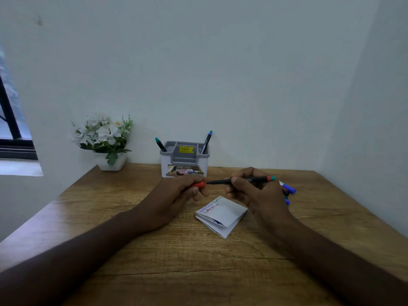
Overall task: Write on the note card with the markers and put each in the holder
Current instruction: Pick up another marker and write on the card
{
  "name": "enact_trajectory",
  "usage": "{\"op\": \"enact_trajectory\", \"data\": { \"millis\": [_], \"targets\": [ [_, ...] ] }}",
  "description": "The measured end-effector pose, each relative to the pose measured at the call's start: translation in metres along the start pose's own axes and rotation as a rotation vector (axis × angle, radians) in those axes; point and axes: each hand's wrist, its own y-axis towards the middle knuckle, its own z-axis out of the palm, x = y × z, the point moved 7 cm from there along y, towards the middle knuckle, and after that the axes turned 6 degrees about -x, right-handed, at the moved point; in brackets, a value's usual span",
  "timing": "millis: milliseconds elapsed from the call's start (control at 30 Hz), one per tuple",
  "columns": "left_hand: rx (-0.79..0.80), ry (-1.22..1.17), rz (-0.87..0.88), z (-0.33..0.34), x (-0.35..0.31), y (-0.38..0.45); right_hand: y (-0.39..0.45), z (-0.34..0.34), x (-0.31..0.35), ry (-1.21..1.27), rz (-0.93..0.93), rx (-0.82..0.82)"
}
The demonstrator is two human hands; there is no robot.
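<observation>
My right hand (254, 191) grips a black marker (251, 180) with a red and green end, held level above the table with its tip pointing left. My left hand (187, 191) pinches the marker's red cap (199, 184), which sits just off the tip. Below both hands lies the folded white note card (223, 214), with coloured writing along its top left edge. The grey holder (184, 159) stands at the back of the table with two green-capped markers (160, 145) (207, 142) upright in it.
Several loose markers (288, 189) with blue caps lie on the wooden table (154, 250) behind my right hand. A white pot of white flowers (106, 140) stands at the back left. Walls close the table's back and right sides.
</observation>
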Motion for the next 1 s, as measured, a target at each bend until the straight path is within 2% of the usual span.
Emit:
{"op": "enact_trajectory", "data": {
  "millis": [167,300,500,700,833,933,1000],
  "targets": [
    [-0.005,0.047,0.067,0.0,-0.012,0.0,-0.007,0.01,0.006,-0.148,-0.081,0.081],
    [0.011,0.175,0.078,0.004,-0.013,0.0,-0.015,0.02,0.006,-0.308,-0.129,0.165],
    [-0.124,0.43,0.175,-0.001,-0.023,0.003,-0.014,0.019,0.013,-0.388,-0.179,0.11],
    [-0.149,0.396,0.21,0.006,-0.031,0.004,-0.017,0.017,0.011,-0.388,-0.144,0.094],
    [-0.126,0.343,0.14,0.007,-0.025,0.003,-0.014,0.018,0.009,-0.375,-0.125,0.132],
    [-0.126,0.359,0.071,0.011,-0.019,0.01,-0.011,0.018,0.008,-0.424,-0.156,0.087],
    [-0.155,0.338,-0.082,0.006,-0.007,0.016,-0.01,0.016,0.003,-0.439,-0.155,0.057]
  ]
}}
